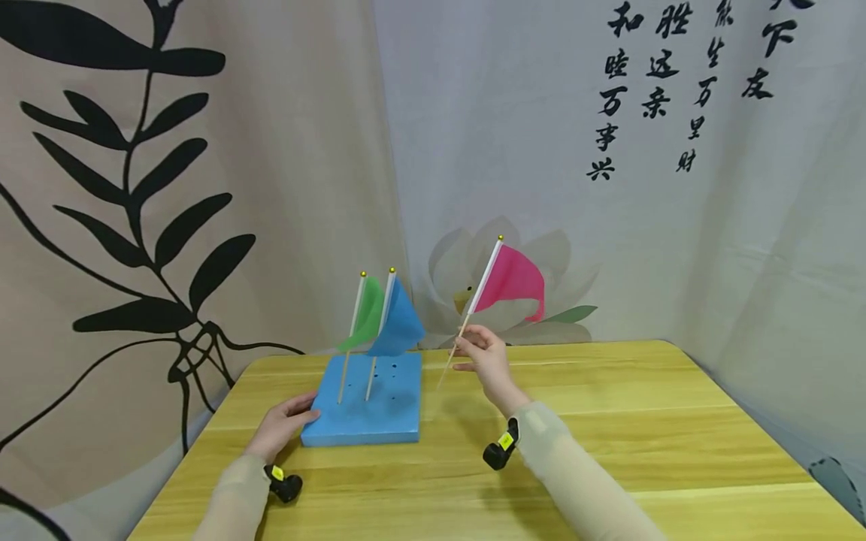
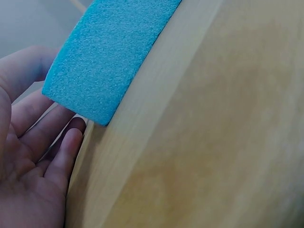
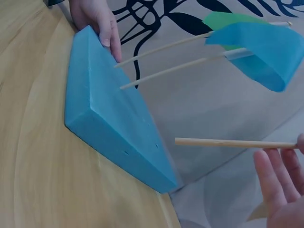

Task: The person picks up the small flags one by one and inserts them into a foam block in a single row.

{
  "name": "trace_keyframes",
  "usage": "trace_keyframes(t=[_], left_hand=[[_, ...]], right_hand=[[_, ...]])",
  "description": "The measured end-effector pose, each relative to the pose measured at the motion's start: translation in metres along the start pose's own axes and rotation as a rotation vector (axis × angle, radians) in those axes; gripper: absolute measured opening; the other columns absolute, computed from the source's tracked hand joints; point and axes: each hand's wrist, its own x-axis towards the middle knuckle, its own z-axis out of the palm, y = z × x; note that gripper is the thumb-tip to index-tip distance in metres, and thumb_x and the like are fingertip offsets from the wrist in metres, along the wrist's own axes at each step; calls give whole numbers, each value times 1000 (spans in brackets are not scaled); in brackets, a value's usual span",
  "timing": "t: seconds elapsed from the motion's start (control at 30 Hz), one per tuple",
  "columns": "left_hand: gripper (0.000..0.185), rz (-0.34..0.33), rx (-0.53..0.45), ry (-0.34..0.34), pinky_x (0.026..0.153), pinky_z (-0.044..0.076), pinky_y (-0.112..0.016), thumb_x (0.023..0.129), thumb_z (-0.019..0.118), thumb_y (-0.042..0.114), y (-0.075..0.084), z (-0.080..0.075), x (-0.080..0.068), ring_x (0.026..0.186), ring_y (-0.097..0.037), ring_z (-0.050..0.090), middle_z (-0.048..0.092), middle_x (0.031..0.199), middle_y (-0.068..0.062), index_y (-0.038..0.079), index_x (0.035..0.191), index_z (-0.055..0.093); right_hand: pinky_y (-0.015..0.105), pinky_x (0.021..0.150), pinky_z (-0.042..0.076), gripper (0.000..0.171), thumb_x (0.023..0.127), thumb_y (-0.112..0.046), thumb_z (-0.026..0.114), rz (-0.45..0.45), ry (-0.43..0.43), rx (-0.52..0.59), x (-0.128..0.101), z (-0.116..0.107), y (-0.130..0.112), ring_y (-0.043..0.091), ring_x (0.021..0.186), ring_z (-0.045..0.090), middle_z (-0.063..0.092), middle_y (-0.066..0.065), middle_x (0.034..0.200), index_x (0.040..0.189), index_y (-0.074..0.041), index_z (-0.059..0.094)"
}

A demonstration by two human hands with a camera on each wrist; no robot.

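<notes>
A blue foam block [image 1: 395,421] with small holes in its top lies on the wooden table. My left hand [image 1: 280,428] rests against its left side; in the left wrist view its loosely bent fingers [image 2: 50,135] lie at the block's end. A green flag [image 1: 368,312] and a blue flag [image 1: 399,323] stand in the block on thin wooden sticks, leaning slightly right. To the right of the block, my right hand [image 1: 489,364] pinches the stick of a pink flag [image 1: 510,278], held tilted. The stick's bare lower end [image 3: 204,142] is apart from the block.
The table [image 1: 609,443] extends to the right of both hands. Behind it hangs a pale curtain [image 1: 325,188] with printed dark leaves, writing and a flower. A small black camera [image 1: 502,445] sits on the right wrist, another [image 1: 284,485] on the left.
</notes>
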Motion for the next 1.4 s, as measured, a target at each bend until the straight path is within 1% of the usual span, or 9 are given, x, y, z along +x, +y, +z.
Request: trace_keyframes(t=[0.2,0.33,0.53,0.63,0.7,0.77,0.97,1.23,1.4], left_hand=[[64,18,-2,-14,109,32,-50,93,68,25,-1,1,1,133,-37,39,43,145,-23,-1,145,42],[63,22,0,-2,109,32,-49,92,68,25,-1,-1,2,133,-36,40,44,144,-23,0,145,43],[65,16,-1,4,109,32,-49,92,69,26,-3,-6,4,133,-35,40,44,144,-23,-1,145,43],[66,18,-6,0,109,31,-49,91,70,28,-3,-6,5,133,-35,40,44,144,-23,0,145,43],[66,19,-10,1,109,32,-49,91,70,27,-3,-5,5,133,-36,40,44,144,-22,0,144,44],[65,22,-5,0,109,32,-50,91,70,27,-4,-5,4,133,-36,40,44,144,-23,0,144,44],[63,18,11,-4,108,32,-51,92,68,25,-2,-1,1,132,-37,40,44,144,-23,-1,144,44],[62,24,16,3,109,32,-50,93,68,24,3,-3,0,133,-37,40,45,143,-23,-1,144,44],[62,30,3,2,108,32,-51,92,69,24,0,-3,0,132,-37,41,45,143,-23,-2,143,45]], right_hand=[[49,69,58,13,94,-3,62,3,-22,-18,2,13,7,40,89,67,68,5,89,108,-4,61],[52,72,56,14,94,-3,62,-11,-38,-20,5,24,12,43,91,66,68,6,90,108,-3,62],[48,70,58,23,94,-2,62,-30,-58,-17,11,39,17,40,88,67,68,8,93,114,8,57],[49,72,57,28,94,-3,63,-30,-60,-28,12,45,20,33,83,69,68,17,99,117,10,55],[51,73,57,27,94,-5,63,-30,-67,-44,13,48,24,28,81,69,67,20,103,116,9,56],[53,74,56,24,94,-5,63,-27,-68,-59,13,51,27,29,82,69,66,22,104,115,6,58],[58,77,53,25,95,-3,61,-32,-56,-105,13,58,33,33,84,68,66,15,99,118,4,57],[53,74,56,24,95,-3,59,-51,-64,-140,16,66,35,30,82,69,68,15,98,119,2,61],[47,72,57,24,95,-2,58,-26,-67,-148,14,71,35,32,84,69,68,12,93,119,1,62]])
